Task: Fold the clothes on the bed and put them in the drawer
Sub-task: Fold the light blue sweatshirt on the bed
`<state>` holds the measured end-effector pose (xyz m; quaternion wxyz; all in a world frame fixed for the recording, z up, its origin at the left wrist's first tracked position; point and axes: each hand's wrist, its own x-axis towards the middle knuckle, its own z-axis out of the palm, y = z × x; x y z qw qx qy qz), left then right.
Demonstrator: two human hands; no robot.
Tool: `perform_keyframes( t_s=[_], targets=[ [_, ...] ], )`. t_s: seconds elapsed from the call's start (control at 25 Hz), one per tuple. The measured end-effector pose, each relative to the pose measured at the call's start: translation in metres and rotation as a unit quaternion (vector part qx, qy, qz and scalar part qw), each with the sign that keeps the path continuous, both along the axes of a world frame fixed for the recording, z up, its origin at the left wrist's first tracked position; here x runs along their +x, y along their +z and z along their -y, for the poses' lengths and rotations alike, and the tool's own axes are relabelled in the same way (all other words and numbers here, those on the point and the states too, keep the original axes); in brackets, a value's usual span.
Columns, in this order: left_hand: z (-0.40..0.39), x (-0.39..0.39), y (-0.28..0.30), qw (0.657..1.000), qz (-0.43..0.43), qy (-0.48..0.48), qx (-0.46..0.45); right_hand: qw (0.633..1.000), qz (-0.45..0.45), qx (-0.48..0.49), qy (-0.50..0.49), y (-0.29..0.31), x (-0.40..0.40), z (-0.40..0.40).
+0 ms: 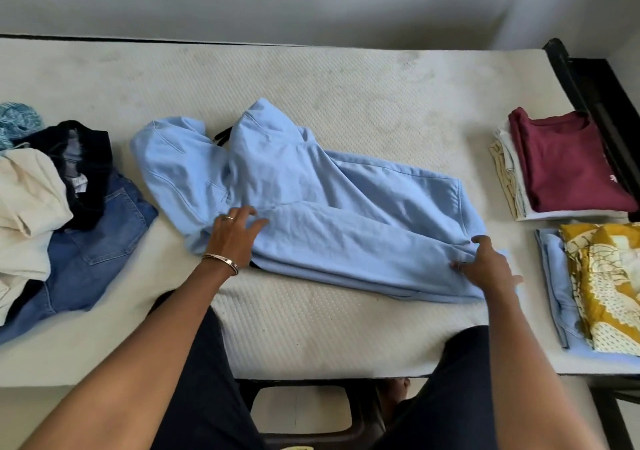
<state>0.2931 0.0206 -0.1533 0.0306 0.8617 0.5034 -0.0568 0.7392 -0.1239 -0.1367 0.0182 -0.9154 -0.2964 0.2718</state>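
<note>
Your blue hoodie (311, 207) lies mid-bed (311, 78), bare mattress beyond it toward the wall. Left of the hoodie an unfolded heap (69, 207) is cut off by the frame; right of it, two folded stacks (571, 189), also cropped. Its long axis runs left-right, hood leftward. Your left hand (235, 234) presses flat with fingers spread; your right hand (488, 266) pinches the hem.
</note>
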Motion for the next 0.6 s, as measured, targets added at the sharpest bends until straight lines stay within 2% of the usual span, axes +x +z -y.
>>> perform_keyframes(
  t_s=[0.08, 0.16, 0.2, 0.28, 0.32, 0.36, 0.44, 0.48, 0.52, 0.56, 0.6],
  targets=[
    [0.005, 0.023, -0.004, 0.995, 0.016, -0.084, -0.053, 0.998, 0.001, 0.049, -0.047, -0.003, -0.009, 0.01],
    [0.02, 0.048, -0.006, 0.984, 0.002, -0.053, -0.173, 0.989, -0.033, 0.114, -0.09, -0.007, 0.001, 0.025],
    [0.028, 0.056, -0.016, 0.977, -0.031, -0.035, -0.209, 0.976, -0.056, 0.175, -0.112, -0.004, 0.011, 0.028],
    [0.039, 0.068, -0.029, 0.964, -0.09, -0.019, -0.249, 0.945, -0.08, 0.285, -0.143, 0.004, 0.03, 0.031],
    [0.041, 0.072, -0.028, 0.959, -0.115, -0.022, -0.258, 0.94, -0.075, 0.301, -0.141, 0.006, 0.036, 0.031],
    [0.043, 0.074, -0.025, 0.955, -0.126, -0.027, -0.266, 0.95, -0.042, 0.279, -0.134, 0.004, 0.038, 0.028],
    [0.04, 0.074, -0.024, 0.953, -0.136, -0.039, -0.267, 0.975, 0.096, 0.159, -0.12, -0.001, 0.021, 0.021],
    [0.041, 0.074, -0.022, 0.954, -0.143, -0.045, -0.259, 0.972, 0.161, 0.133, -0.105, -0.006, 0.006, 0.017],
    [0.044, 0.074, -0.022, 0.958, -0.147, -0.047, -0.244, 0.967, 0.195, 0.153, -0.062, -0.011, -0.011, 0.011],
    [0.047, 0.074, -0.024, 0.963, -0.147, -0.044, -0.222, 0.965, 0.181, 0.189, 0.018, -0.015, -0.031, 0.006],
    [0.05, 0.072, -0.029, 0.966, -0.157, -0.047, -0.198, 0.961, 0.122, 0.213, 0.124, -0.021, -0.051, 0.0]
  ],
)
